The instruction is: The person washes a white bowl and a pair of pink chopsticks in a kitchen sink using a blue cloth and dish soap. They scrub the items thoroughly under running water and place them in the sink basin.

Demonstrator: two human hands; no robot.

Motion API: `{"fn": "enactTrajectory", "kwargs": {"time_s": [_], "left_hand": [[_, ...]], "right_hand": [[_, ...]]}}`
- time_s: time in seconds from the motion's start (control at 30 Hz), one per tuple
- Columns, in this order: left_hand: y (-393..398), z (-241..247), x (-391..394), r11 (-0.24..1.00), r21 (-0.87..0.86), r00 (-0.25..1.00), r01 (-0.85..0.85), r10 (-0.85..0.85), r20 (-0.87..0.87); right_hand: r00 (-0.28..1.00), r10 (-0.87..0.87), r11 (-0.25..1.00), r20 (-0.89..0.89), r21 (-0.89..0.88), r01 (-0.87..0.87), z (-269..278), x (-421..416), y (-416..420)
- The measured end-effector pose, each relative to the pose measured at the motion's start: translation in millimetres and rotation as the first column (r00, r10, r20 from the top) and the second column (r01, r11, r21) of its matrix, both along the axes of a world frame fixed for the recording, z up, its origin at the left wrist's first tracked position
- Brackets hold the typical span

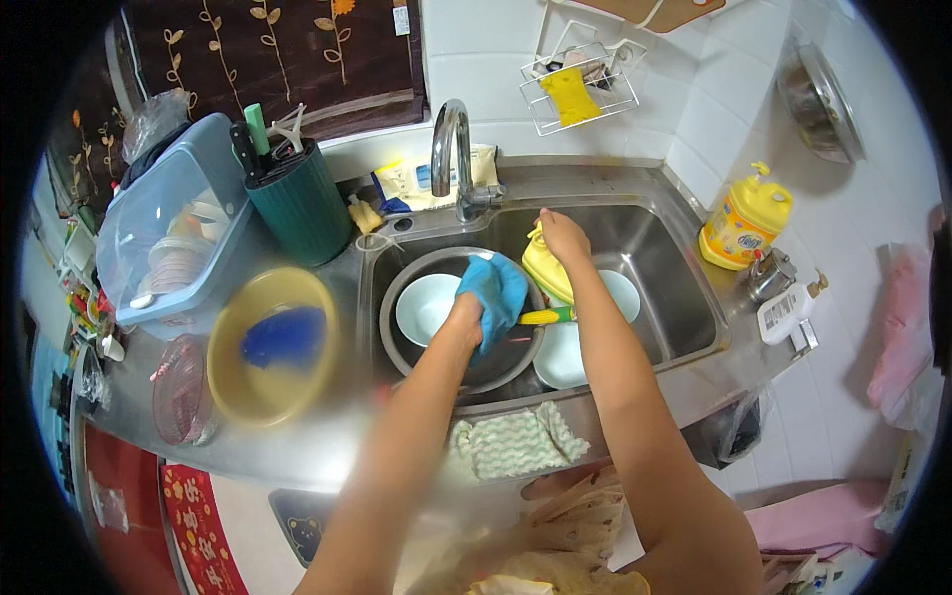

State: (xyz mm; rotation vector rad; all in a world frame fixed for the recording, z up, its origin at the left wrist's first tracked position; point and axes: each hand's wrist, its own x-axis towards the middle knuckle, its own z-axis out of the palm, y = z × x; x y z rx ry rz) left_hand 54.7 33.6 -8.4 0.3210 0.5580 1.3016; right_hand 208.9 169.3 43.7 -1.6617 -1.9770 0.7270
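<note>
My left hand holds a bunched blue cloth over a round metal basin in the steel sink. A white bowl sits inside that basin. My right hand grips the top of a yellow plastic bottle, which leans at the sink's middle; its lower end is partly hidden by my forearm. Below it lies a yellow-green handle; what it belongs to is hidden. Two more pale bowls, one at the front and one at the right, stand beside the basin.
A chrome faucet rises behind the sink. Left of it stand a green knife block, a blue dish box and a tan basin. A yellow jug of detergent is at right. A patterned cloth lies on the front edge.
</note>
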Motion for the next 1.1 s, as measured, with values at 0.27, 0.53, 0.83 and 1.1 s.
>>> {"fn": "enactTrajectory", "kwargs": {"time_s": [0.27,0.53,0.83,1.1], "left_hand": [[56.7,10.8,50.2,0.995,-0.095,0.971,0.024,-0.046,-0.236],[79.9,-21.7,59.7,0.993,0.117,0.995,-0.031,0.042,-0.092],[79.3,-22.4,55.3,0.987,0.149,0.990,0.052,-0.032,-0.135],[81.7,-27.5,66.1,0.989,0.052,0.968,-0.136,0.144,-0.207]], "right_hand": [[0.999,0.015,1.000,0.036,-0.016,-0.015,-1.9,4.0,2.1],[0.973,0.072,0.993,0.219,0.076,-0.091,-11.3,7.0,12.6],[0.970,0.083,0.996,0.231,0.022,-0.090,-3.0,9.8,6.4],[0.996,0.055,0.992,0.067,0.113,-0.062,-7.0,18.8,8.9]]}}
